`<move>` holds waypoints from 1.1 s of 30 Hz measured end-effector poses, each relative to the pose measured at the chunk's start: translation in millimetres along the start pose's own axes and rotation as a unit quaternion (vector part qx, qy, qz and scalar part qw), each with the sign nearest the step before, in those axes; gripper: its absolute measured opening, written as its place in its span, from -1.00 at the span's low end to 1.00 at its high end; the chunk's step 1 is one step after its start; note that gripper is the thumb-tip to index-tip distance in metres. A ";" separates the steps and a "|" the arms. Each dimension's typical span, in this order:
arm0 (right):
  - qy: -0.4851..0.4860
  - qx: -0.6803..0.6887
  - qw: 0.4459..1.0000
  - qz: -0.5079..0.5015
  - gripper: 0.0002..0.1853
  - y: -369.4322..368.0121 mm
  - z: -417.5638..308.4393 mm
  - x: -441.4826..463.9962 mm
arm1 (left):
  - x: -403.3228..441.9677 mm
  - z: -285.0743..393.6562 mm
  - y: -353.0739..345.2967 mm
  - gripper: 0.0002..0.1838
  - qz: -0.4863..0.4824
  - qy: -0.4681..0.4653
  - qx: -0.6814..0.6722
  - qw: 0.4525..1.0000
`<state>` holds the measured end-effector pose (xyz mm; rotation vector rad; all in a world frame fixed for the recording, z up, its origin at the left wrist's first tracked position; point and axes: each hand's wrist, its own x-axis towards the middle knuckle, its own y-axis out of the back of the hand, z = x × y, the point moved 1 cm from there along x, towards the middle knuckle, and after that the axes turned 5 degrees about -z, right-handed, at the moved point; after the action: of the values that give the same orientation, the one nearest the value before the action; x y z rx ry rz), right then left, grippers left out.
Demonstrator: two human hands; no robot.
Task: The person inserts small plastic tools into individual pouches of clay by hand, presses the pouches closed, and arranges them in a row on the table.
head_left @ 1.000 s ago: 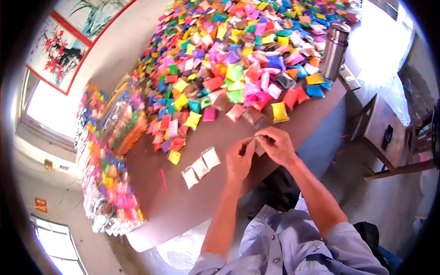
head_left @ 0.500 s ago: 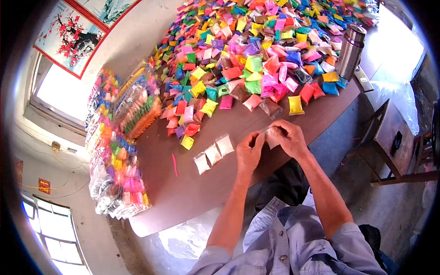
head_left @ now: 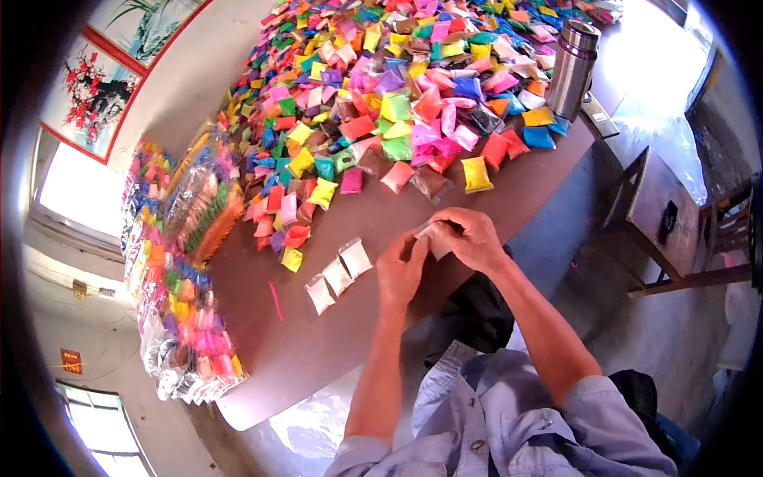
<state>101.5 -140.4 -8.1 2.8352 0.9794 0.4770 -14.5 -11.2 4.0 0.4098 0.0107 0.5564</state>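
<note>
Over the near part of the table, my two hands hold a small whitish packet [head_left: 438, 247] between them. The fingers of my right hand [head_left: 472, 241] pinch its upper edge, partly covering it. At its left corner, the thumb and forefinger of my left hand [head_left: 400, 271] close together; the exact contact is partly hidden. Left of my left hand lie three similar packets in a slanted row: a near one [head_left: 319, 294], a middle one [head_left: 338, 276] and a far one [head_left: 355, 257]. A thin pink strip [head_left: 276, 301] rests farther left.
A large heap of colourful packets [head_left: 381, 103] covers the far part of the brown table [head_left: 350, 334]. Bundled packets in clear plastic [head_left: 191, 302] line its left side. A steel thermos [head_left: 572, 71] stands at the right edge. Beyond is a wooden stool [head_left: 660, 215].
The camera view has turned, so the table and its contents appear farther left. Both hands remain at the whitish packet with nearly the same grip; the three packets stay in their row.
</note>
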 end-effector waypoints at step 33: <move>-0.016 0.010 1.000 -0.008 -0.73 -0.5 3.4 1.3 | -3.2 9.1 -6.9 -0.82 0.015 0.003 0.036 0.999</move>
<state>103.3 -139.2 -11.1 2.8407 1.0072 0.4224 -12.6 -21.6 9.4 0.4797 0.0312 0.5885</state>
